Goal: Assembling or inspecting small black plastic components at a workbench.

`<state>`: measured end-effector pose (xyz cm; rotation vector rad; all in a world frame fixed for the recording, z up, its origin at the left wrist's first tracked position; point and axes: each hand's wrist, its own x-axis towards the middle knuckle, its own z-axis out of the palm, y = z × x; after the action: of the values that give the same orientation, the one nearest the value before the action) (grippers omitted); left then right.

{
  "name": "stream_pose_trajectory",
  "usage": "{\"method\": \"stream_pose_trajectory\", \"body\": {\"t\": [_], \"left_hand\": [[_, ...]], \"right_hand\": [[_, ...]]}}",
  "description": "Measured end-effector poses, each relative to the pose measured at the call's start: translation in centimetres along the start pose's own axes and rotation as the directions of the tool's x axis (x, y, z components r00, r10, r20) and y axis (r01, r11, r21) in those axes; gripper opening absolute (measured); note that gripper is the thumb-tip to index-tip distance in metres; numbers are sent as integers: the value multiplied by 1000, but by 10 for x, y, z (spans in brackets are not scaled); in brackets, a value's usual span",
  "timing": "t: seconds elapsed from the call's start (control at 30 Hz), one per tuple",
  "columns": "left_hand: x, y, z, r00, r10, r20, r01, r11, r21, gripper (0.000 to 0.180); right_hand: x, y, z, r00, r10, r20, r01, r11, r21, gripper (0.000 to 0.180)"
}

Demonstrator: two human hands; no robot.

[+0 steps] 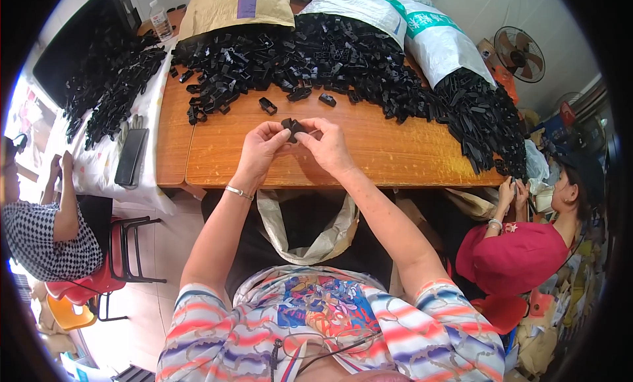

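Note:
Between my fingertips, above the near part of the wooden table [369, 159], is a small black plastic part [292, 127]. My left hand [265, 146] pinches it from the left, and my right hand [328, 145] pinches it from the other side. Fingers cover much of it, so its full shape is hidden. Just beyond my hands lie two loose black plastic pieces, one a small open frame [268, 106] and the other a blocky piece [328, 100]. A large heap of similar black parts [356, 69] spreads across the back of the table.
A brown sack [231, 9] and white sacks [445, 42] spill parts at the back. An open sack [310, 253] hangs at my lap. Two people sit at either side, one in checks [49, 240], one in red [511, 257]. A fan [519, 54] stands back right.

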<state>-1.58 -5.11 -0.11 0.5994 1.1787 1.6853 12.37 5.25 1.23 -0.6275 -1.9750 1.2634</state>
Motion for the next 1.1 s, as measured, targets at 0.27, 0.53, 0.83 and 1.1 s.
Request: {"method": "stream_pose_trajectory", "body": {"t": [0.27, 0.53, 0.83, 1.1], "left_hand": [[-8, -1, 14, 993, 107, 46, -102, 989, -106, 32], [-8, -1, 20, 987, 137, 79, -137, 991, 1, 38], [-30, -9, 41, 966, 254, -43, -239, 946, 221, 27], [-75, -14, 23, 989, 73, 127, -130, 835, 535, 26]], "right_hand": [[-9, -24, -11, 992, 123, 19, -125, 988, 89, 25], [-12, -20, -14, 1000, -11, -5, 11, 1000, 0, 23], [-35, -17, 6, 938, -335, -93, 287, 897, -337, 24], [-27, -3, -46, 911, 79, 406, -62, 997, -55, 14]]}}
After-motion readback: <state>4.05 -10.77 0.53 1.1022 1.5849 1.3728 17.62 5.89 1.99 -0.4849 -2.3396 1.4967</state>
